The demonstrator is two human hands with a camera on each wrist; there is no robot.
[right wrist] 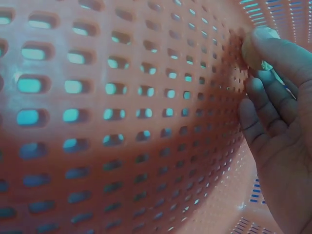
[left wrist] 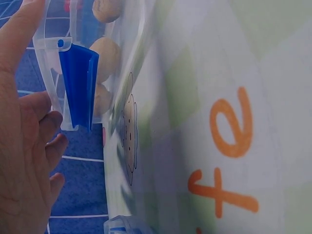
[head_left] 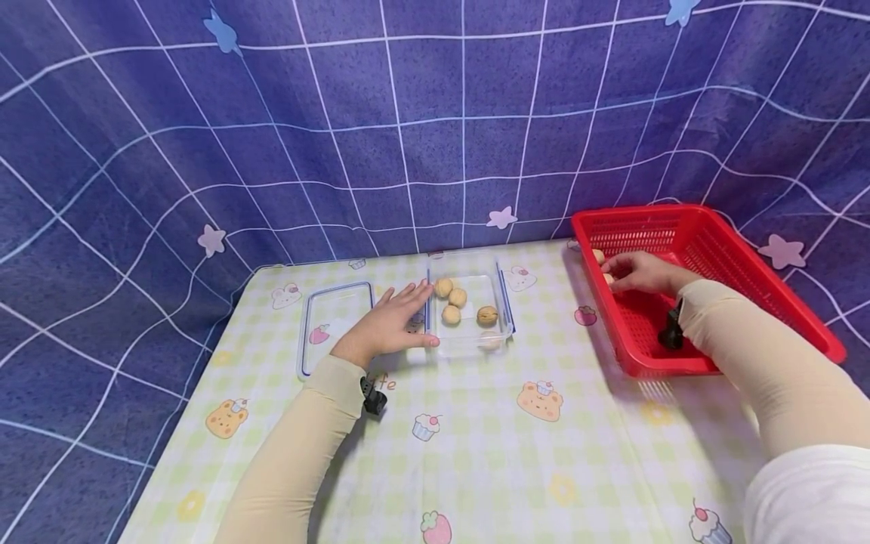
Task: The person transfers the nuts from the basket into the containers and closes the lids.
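Observation:
My left hand (head_left: 390,325) touches the left side of a clear plastic food container (head_left: 504,298), fingers spread and mostly straight. In the left wrist view, the container's blue side clip (left wrist: 80,87) stands close to the fingers. Several walnuts (head_left: 458,298) lie inside the container. Over on the right, my right hand (head_left: 639,273) reaches into a red perforated basket (head_left: 680,364) at its left wall. Its thumb and fingers pinch a walnut (right wrist: 251,52), partly hidden by the thumb. Another walnut (head_left: 598,256) shows beside the fingers at the wall.
A clear lid with a blue seal (head_left: 337,313) lies on the table left of the container, partly behind the left forearm. A checked cloth (head_left: 489,453) covers the table. Behind it hangs a blue gridded curtain (head_left: 435,151).

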